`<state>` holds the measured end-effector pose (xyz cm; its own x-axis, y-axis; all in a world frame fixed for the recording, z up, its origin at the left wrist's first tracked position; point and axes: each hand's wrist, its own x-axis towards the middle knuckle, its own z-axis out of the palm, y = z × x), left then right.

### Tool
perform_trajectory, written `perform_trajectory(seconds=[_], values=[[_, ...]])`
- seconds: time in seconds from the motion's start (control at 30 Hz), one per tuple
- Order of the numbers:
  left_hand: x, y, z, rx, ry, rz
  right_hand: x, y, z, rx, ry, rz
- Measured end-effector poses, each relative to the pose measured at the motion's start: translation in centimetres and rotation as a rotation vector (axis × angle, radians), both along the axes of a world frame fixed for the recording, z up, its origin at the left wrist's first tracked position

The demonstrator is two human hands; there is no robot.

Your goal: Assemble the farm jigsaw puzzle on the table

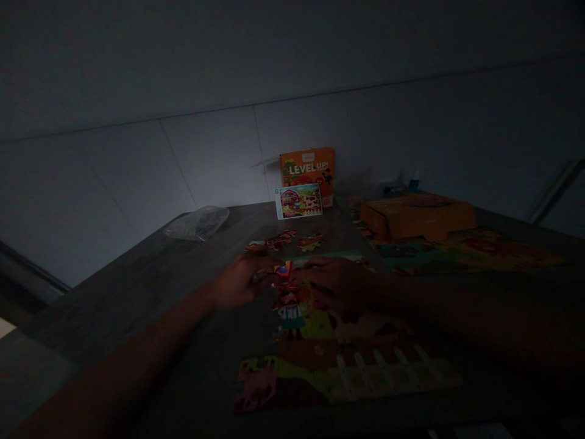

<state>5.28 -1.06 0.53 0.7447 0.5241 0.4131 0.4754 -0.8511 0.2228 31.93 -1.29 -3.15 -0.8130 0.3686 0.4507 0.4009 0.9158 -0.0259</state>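
A partly joined jigsaw puzzle (pixel 315 360) with a farm picture lies flat in front of me, showing a figure in a skirt, a cow and a white fence. At its upper left edge, my left hand (pixel 242 277) has its fingers closed on a red and purple puzzle piece (pixel 284 270). My right hand (pixel 340 283) rests palm down over the upper part of the puzzle, fingers stretched toward that piece. Just beyond my hands lie a few loose puzzle pieces (pixel 312 242). The scene is dim, so fingertip contact is hard to make out.
A picture card (pixel 299 202) leans against an orange "LEVEL UP!" box (pixel 308 166) near the wall. To the left lies a clear plastic bag (pixel 197 224). On the right, an orange box part (pixel 418 216) sits on another puzzle (pixel 479 247). Everything rests on a dark table (pixel 183 274).
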Motion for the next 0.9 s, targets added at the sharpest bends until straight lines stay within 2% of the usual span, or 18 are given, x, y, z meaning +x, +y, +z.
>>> perform_trajectory(seconds=[0.13, 0.3, 0.43, 0.7, 0.9], values=[[-0.4, 0.1, 0.8, -0.251, 0.074, 0.062, 0.0, 0.0, 0.2, -0.029, -0.046, -0.014], [-1.8, 0.1, 2.3, -0.568, 0.14, 0.076, 0.0, 0.3, 0.0, -0.021, -0.046, 0.01], [-3.4, 0.2, 2.6, -0.784, 0.233, 0.046, -0.1, 0.5, 0.0, 0.001, -0.04, 0.041], [-2.7, -0.5, 2.4, -0.915, 0.28, 0.098, -0.2, 0.4, 0.1, -0.015, -0.033, 0.076], [-2.7, -0.9, 2.3, -0.727, 0.306, 0.137, -0.2, 0.6, 0.0, -0.022, -0.026, 0.093]])
